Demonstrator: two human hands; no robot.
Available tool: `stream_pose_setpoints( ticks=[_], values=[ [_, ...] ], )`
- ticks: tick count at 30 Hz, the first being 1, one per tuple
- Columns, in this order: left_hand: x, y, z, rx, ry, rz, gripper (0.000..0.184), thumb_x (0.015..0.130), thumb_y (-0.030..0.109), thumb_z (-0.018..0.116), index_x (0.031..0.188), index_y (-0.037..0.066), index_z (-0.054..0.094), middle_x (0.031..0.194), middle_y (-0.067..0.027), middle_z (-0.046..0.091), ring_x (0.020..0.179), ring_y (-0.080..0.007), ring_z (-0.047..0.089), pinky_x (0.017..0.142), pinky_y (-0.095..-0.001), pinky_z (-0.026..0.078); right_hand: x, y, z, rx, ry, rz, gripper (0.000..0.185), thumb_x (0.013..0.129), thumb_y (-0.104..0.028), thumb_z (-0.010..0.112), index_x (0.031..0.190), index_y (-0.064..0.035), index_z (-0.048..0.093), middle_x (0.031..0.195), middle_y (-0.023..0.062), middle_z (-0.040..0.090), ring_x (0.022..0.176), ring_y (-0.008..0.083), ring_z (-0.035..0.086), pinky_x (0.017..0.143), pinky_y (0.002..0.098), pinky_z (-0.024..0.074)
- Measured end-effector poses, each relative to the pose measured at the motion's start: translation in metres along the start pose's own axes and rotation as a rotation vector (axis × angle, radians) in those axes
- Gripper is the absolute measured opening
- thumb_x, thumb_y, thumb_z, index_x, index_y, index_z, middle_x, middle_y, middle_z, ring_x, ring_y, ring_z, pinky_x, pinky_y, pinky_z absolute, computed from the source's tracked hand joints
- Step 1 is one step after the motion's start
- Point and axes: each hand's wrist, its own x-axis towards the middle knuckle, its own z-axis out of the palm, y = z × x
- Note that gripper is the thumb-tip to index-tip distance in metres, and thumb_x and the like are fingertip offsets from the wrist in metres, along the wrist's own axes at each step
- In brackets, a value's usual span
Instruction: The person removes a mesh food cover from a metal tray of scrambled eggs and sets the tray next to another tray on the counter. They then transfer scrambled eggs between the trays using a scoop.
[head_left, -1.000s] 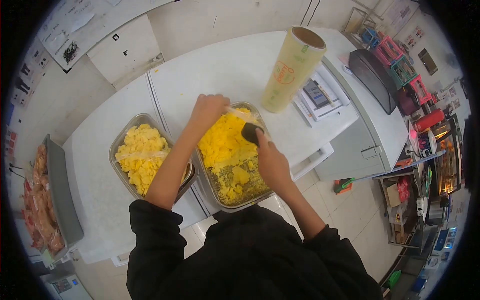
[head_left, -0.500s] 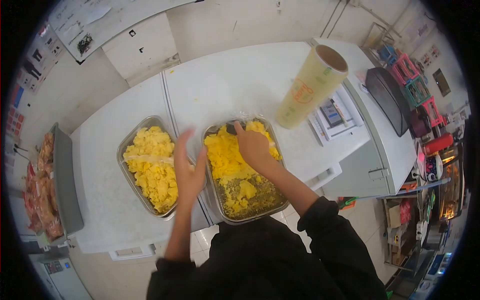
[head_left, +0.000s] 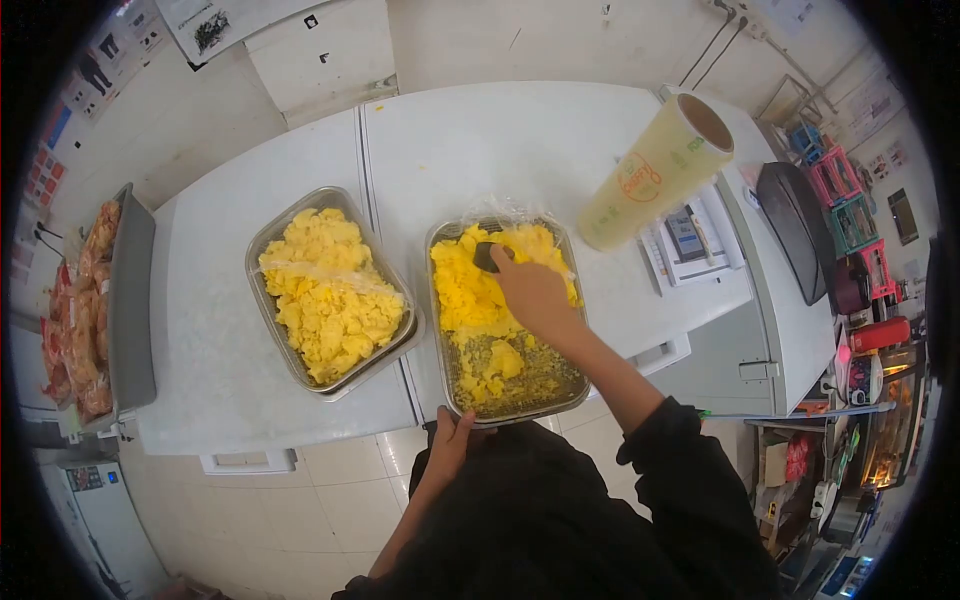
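Observation:
A metal tray (head_left: 437,350) holds yellow crumbly food (head_left: 465,290), thick at the far end and thin near my body. My right hand (head_left: 535,295) is closed on a small black tool (head_left: 487,257), which touches the food in the upper part of this tray. At the tray's near left corner, my left hand (head_left: 452,440) grips the rim. Crumpled clear film (head_left: 510,212) lies along the far rim. Left of it stands a second metal tray (head_left: 262,315), heaped with paler yellow food (head_left: 330,290) with a strip of film across it.
A large upright roll of cling film (head_left: 650,180) stands at the right of the white table (head_left: 200,300). Behind it sit a scale-like white device with a phone (head_left: 685,235) and a dark case (head_left: 793,235). A grey bin (head_left: 132,300) of bagged food is at far left.
My left hand has moved from over the trays down to the near corner of the right tray. My right hand has drawn the black tool from the far edge onto the food.

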Motion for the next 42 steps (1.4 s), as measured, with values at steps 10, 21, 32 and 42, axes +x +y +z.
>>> stream_pose_setpoints(
  ticks=[10,21,32,42],
  values=[
    [0.0,-0.013,-0.005,-0.043,-0.021,0.052,0.03,0.093,0.027,0.04,0.096,-0.001,0.029,0.096,-0.0168,0.053,0.084,-0.0233,0.062,0.066,-0.0277,0.049,-0.099,-0.046,0.007,-0.211,-0.009,0.03,0.068,0.075,-0.008,0.054,0.135,-0.0197,0.025,0.053,0.0085,0.054,0.048,0.0243,0.059,0.041,0.0358,0.0453],
    [-0.001,-0.021,-0.006,-0.015,0.011,0.102,0.03,0.093,0.029,0.042,0.092,0.0,0.032,0.087,-0.0156,0.055,0.08,-0.0215,0.062,0.065,-0.0287,0.049,0.01,-0.01,0.011,-0.015,0.112,0.13,0.043,0.083,-0.012,0.047,0.123,-0.0037,0.035,0.064,0.0165,0.059,0.06,0.0317,0.06,0.051,0.0413,0.0459],
    [0.001,-0.022,-0.002,0.081,0.113,0.198,0.025,0.092,0.023,0.044,0.087,0.001,0.034,0.074,-0.0101,0.049,0.061,-0.0156,0.055,0.058,-0.0273,0.046,-0.03,-0.03,0.007,-0.151,0.004,-0.089,0.061,0.073,-0.005,0.051,0.13,-0.0051,0.028,0.054,0.0103,0.056,0.049,0.0281,0.057,0.044,0.0381,0.0447],
    [0.0,-0.022,-0.006,0.05,0.093,0.192,0.024,0.092,0.022,0.044,0.088,0.001,0.034,0.077,-0.0104,0.049,0.063,-0.0164,0.057,0.06,-0.0279,0.046,-0.119,-0.032,-0.007,-0.198,-0.162,-0.214,0.069,0.074,-0.005,0.051,0.136,-0.0227,0.023,0.06,0.0141,0.057,0.051,0.0288,0.058,0.043,0.0394,0.0439]
  ],
)
